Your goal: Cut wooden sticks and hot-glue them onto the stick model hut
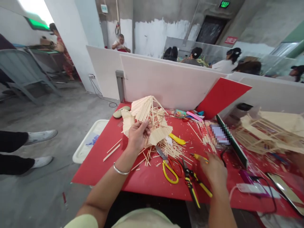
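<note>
My left hand (138, 134) grips a small pavilion model (152, 118) built from thin wooden sticks, with a pointed roof and flared, ribbed panels. Fingers and thumb close on its near lower edge. In my right hand (215, 167) is a slim yellow tool (199, 158), its narrow tip turned left towards the model; the hand covers most of the tool. Between the two hands lie yellow-handled scissors (169, 171) and black-and-yellow pliers (190, 180). Loose wooden sticks (171, 148) are heaped just beneath the model, beside a yellow curved handle (177, 138).
A red-covered table (99, 172) bears a stone (121, 111), a phone (220, 134), a power strip (251, 188) and stick bundles (205, 133). White partition boards (166, 79) stand behind. Another stick model (266, 131) sits at right, beyond a green-edged divider (232, 142). Other people sit farther off.
</note>
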A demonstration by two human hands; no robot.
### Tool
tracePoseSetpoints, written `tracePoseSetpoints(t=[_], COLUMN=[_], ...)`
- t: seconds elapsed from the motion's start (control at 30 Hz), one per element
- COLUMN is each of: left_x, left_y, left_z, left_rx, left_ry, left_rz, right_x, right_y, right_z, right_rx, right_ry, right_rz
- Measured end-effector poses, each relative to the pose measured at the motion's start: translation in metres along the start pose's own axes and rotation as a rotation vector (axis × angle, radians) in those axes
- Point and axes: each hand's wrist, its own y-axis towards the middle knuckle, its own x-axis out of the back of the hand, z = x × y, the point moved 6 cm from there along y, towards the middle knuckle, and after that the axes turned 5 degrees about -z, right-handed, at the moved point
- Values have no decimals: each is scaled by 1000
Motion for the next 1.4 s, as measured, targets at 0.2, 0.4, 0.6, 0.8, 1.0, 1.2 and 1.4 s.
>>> tracePoseSetpoints(t=[0.2,0.4,0.6,0.8,1.0,1.2,1.4], left_x=[1,-1,-2,-2,-2,1,1], left_y=[3,6,7,6,6,9,8], left_z=[1,-1,-5,-7,-6,-4,-5], left_rx=[6,0,-1,-10,-4,-14,10], left_ry=[30,66,64,76,82,85,83], left_rz=[-25,-48,-56,-63,-76,-64,-68], right_x=[36,51,38,29,30,30,29], right_y=[27,58,83,87,88,88,89], right_z=[156,267,299,306,307,308,311], right_rx=[134,285,348,343,346,353,325], right_ry=[834,1111,976,1035,1053,1068,1105], right_rz=[212,259,221,294,316,352,419])
